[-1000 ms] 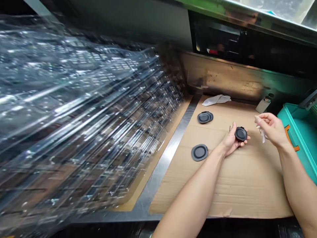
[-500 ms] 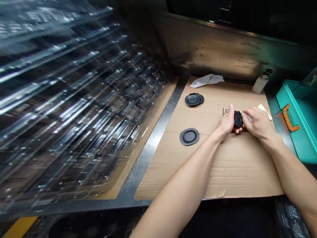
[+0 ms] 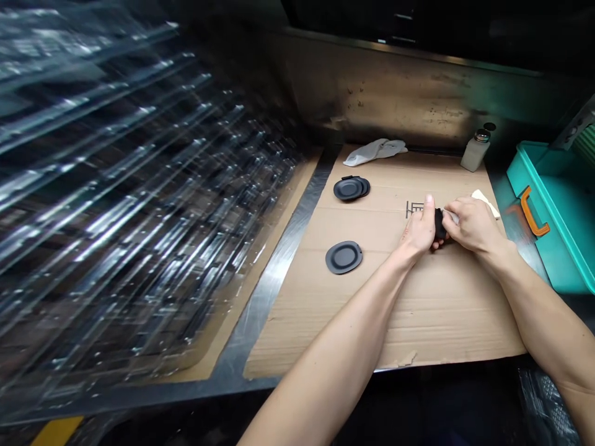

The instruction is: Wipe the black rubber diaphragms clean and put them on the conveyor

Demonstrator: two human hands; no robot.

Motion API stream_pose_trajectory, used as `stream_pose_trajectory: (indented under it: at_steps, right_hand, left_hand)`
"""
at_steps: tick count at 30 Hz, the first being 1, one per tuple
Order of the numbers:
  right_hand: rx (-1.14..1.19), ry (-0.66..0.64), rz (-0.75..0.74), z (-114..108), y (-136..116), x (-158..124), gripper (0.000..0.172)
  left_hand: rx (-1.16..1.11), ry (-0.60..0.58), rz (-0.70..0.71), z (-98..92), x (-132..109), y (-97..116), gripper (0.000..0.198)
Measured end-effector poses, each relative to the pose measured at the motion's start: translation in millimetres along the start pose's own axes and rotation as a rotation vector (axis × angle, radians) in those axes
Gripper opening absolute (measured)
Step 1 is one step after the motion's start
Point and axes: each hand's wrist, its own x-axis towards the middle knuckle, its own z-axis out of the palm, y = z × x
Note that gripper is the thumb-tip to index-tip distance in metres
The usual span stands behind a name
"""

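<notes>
My left hand is closed around a small black rounded piece, its thumb pointing up along the near side. Against the piece's right edge, my right hand pinches something small and whitish; most of it is hidden by the fingers, so its kind cannot be made out. Left of my hands, a dark grey oval plate with a ringed recess lies flat on the cardboard. Farther back, two or more similar black plates lie overlapping.
Stacked clear plastic trays fill the left side. A white cloth and a pale bottle with a metal top are at the back. To the right stand a turquoise bin with an orange handle and a cream-coloured scrap.
The view has shifted, so the table items appear slightly farther left. The black piece has turned more edge-on between my hands, which keep their hold.
</notes>
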Motion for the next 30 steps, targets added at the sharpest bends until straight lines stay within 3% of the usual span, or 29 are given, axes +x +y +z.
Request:
stream_pose_trajectory:
  at_steps: [14,17,21,25,30]
  right_hand:
    - [0.003,-0.051,0.057,-6.6,-2.3,-0.1,0.025]
    - [0.058,0.006,0.061,-10.6,-1.4,0.4,0.024]
    - [0.149,0.128,0.081,-13.8,7.9,1.8,0.026]
    - [0.201,0.266,0.198,-7.6,21.5,1.6,0.028]
    - [0.211,0.252,0.245,-0.9,24.1,1.4,0.030]
  left_hand:
    - [0.111,0.001,0.046,5.8,-7.5,1.4,0.082]
    - [0.071,-0.017,0.027,7.7,-5.5,-2.8,0.083]
    - [-0.240,-0.027,-0.106,2.8,0.0,0.3,0.081]
    - [-0.648,-0.054,-0.313,-15.5,3.5,13.9,0.079]
    - [-0.892,-0.079,-0.417,-28.8,4.8,21.9,0.072]
